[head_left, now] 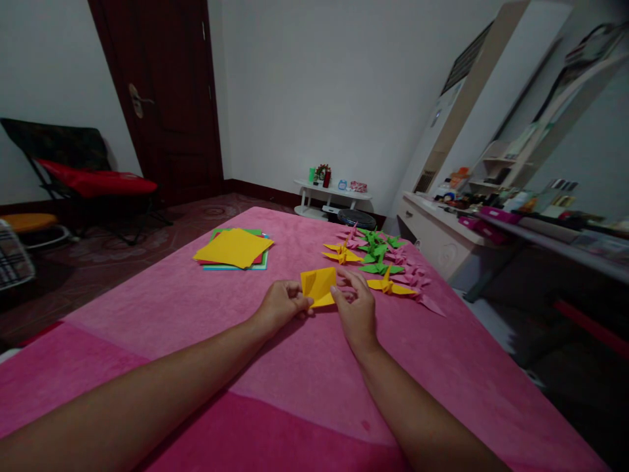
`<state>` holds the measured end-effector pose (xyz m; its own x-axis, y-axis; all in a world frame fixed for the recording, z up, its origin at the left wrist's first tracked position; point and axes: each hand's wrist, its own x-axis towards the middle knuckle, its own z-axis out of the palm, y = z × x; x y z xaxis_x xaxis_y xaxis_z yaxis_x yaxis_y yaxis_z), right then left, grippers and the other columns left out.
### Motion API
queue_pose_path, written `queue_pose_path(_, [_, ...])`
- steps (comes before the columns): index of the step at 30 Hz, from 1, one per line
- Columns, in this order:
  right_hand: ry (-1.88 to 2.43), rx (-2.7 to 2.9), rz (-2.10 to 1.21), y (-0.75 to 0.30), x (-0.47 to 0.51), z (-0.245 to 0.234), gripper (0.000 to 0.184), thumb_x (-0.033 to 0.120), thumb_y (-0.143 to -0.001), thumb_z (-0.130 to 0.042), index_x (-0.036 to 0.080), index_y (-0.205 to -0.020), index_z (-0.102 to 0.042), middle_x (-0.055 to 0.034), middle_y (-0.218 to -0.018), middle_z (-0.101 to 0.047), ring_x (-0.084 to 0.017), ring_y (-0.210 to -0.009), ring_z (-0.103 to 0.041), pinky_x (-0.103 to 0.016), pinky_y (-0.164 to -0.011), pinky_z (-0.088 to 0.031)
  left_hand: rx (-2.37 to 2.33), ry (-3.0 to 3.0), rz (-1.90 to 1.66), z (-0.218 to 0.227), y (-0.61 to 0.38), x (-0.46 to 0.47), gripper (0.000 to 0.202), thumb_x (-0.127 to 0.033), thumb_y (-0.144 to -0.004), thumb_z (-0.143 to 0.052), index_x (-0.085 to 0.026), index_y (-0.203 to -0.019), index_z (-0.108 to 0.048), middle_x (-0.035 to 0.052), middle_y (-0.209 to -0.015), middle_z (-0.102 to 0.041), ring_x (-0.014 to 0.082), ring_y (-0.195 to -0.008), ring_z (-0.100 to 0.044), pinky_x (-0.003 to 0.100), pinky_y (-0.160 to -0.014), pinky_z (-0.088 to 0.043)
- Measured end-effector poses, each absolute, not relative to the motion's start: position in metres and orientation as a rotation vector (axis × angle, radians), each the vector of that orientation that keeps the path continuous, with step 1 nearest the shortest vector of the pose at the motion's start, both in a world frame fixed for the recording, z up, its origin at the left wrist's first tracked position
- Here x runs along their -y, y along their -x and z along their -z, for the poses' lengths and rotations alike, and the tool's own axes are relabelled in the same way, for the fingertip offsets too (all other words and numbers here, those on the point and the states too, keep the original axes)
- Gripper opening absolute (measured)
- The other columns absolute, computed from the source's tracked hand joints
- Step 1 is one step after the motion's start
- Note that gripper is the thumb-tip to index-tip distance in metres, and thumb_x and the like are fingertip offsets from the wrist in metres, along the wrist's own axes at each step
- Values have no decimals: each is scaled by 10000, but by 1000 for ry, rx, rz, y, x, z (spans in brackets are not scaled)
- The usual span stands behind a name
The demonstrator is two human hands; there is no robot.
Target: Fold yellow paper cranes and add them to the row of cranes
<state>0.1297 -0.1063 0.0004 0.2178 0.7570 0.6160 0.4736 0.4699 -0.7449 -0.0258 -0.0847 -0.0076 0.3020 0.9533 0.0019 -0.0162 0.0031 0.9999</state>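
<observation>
A folded square of yellow origami paper [319,287] is held up between my two hands, just above the pink cloth [275,354]. My left hand [285,301] pinches its lower left corner between thumb and fingers. At the right edge, my right hand [358,307] grips it with the thumb in front and the fingers behind. Just beyond my right hand lie several folded paper cranes: a yellow crane [388,286], another yellow crane [343,254], green cranes [376,250] and pink ones [415,275]. Some cranes overlap, so their edges are partly hidden.
Left of my hands sits a loose stack of coloured paper sheets [234,248], yellow on top. A cluttered dressing table [432,219] stands along the right side. At the far wall is a small white table [334,190]. A folding chair [83,170] stands on the left near the door.
</observation>
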Motion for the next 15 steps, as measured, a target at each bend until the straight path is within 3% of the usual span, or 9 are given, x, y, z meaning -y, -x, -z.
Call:
queue_pose_path(8, [1132,1457,-302,-130,108,-2,303,175,-765,-514,188,-1053,-609,-64,-1007,-553,-157,-864,-563,-255,-662,-508,-989,-1305,-996,4,25,85,154,-187,-678,-636,-76,-779,-605,49,-572,-654,93,-433,-558,180,-441,-416])
queue_pose_path(15, [1140,1464,-277,-129,109,-3,144,212,-757,-544,181,-872,-625,-69,-987,-568,-188,-928,-550,-290,-698,-498,-963,-1288,-999,2,26,86,191,-197,-673,-649,-69,-810,-616,51,-571,-655,98,-446,-569,182,-457,-431])
